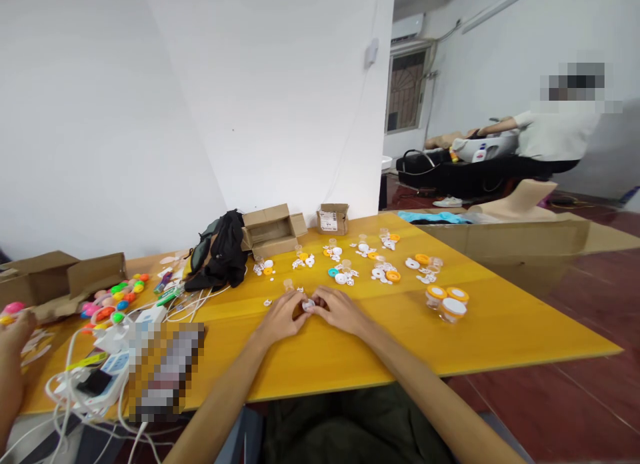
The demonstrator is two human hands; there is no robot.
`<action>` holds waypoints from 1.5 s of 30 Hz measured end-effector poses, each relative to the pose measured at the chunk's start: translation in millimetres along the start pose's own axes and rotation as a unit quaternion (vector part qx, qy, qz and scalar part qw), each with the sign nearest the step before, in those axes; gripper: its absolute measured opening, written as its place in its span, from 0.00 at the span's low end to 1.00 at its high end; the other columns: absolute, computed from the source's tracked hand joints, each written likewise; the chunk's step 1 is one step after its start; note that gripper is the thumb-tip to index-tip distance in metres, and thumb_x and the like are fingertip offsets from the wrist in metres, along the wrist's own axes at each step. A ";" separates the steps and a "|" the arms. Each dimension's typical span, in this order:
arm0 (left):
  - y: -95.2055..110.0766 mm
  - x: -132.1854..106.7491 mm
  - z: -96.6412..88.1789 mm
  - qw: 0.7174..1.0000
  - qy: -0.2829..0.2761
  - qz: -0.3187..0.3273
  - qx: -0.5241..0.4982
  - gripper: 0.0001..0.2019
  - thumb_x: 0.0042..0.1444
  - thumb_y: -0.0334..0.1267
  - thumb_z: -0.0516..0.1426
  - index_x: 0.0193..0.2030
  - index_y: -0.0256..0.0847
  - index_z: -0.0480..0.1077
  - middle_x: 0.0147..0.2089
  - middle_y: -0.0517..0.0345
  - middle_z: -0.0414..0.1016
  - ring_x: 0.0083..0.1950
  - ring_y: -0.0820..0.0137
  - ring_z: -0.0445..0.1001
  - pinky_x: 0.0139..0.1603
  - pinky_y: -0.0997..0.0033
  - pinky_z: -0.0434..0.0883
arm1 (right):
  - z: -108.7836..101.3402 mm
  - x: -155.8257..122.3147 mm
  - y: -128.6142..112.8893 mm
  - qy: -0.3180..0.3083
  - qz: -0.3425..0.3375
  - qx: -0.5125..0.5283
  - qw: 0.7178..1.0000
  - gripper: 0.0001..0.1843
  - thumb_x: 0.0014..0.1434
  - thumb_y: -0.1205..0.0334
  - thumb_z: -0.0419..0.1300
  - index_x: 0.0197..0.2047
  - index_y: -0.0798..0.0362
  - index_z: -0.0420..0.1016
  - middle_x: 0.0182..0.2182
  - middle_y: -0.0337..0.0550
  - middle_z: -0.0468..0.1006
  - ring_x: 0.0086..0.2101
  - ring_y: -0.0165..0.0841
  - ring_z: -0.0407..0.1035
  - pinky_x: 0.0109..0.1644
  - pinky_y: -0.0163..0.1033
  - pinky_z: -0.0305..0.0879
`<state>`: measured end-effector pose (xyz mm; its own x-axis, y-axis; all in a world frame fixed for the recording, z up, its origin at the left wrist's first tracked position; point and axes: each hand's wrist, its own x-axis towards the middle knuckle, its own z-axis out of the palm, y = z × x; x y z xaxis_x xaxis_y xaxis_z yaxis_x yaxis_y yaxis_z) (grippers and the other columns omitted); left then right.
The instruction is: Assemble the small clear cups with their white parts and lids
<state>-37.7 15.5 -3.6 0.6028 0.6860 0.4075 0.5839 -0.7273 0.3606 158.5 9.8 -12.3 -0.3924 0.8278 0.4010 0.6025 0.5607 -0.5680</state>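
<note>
My left hand (281, 316) and my right hand (344, 309) meet over the near middle of the table, fingers bent in around a small whitish part (309, 305). Its exact kind is too small to make out, and fingertips cover some of it. Just beyond my left hand are a clear plastic cup (289, 285) and a small white piece (269, 303). Farther back lie several small groups of white discs and cut-out pieces, with orange rings, clear cups and one teal ring (333, 273). To the right, three clear jars with orange-and-white lids (453, 308) stand together.
A phone (170, 371), a power strip (117, 367) and tangled white cables occupy the left side. Behind are colourful balls (120, 304), a black bag (220, 251) and an open cardboard box (273, 232). Another person's hand (17, 334) is at far left; someone sits at far right.
</note>
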 end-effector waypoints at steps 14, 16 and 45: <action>3.3 1.7 2.9 1.000 -0.004 -0.013 0.006 0.11 0.59 0.35 0.55 0.49 0.46 0.64 0.46 0.54 0.74 0.48 0.62 0.74 0.50 0.63 0.71 | -0.3 0.6 -3.2 -0.003 0.018 -0.034 0.999 0.03 0.62 0.61 0.59 0.35 0.50 0.71 0.32 0.40 0.76 0.32 0.34 0.71 0.38 0.37 0.63; 3.8 2.0 3.1 1.000 -0.004 -0.013 0.005 0.11 0.59 0.34 0.55 0.49 0.46 0.64 0.46 0.54 0.74 0.48 0.63 0.74 0.50 0.64 0.72 | -0.7 0.7 -3.8 -0.005 0.021 -0.036 0.999 0.03 0.61 0.62 0.59 0.35 0.50 0.71 0.31 0.40 0.76 0.31 0.34 0.70 0.37 0.37 0.63; 8.9 2.6 2.4 0.997 0.003 -0.034 0.072 0.10 0.53 0.31 0.55 0.43 0.45 0.65 0.42 0.53 0.73 0.45 0.61 0.73 0.48 0.62 0.70 | -0.4 6.5 -20.3 -0.026 0.091 -0.060 0.994 0.07 0.60 0.59 0.59 0.31 0.51 0.72 0.30 0.42 0.77 0.31 0.34 0.69 0.34 0.36 0.54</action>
<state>-29.7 10.8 -1.3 0.5569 0.7327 0.3912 0.6953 -0.6689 0.2629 144.0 3.9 2.1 -0.3022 0.9172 0.2596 0.7444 0.3972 -0.5367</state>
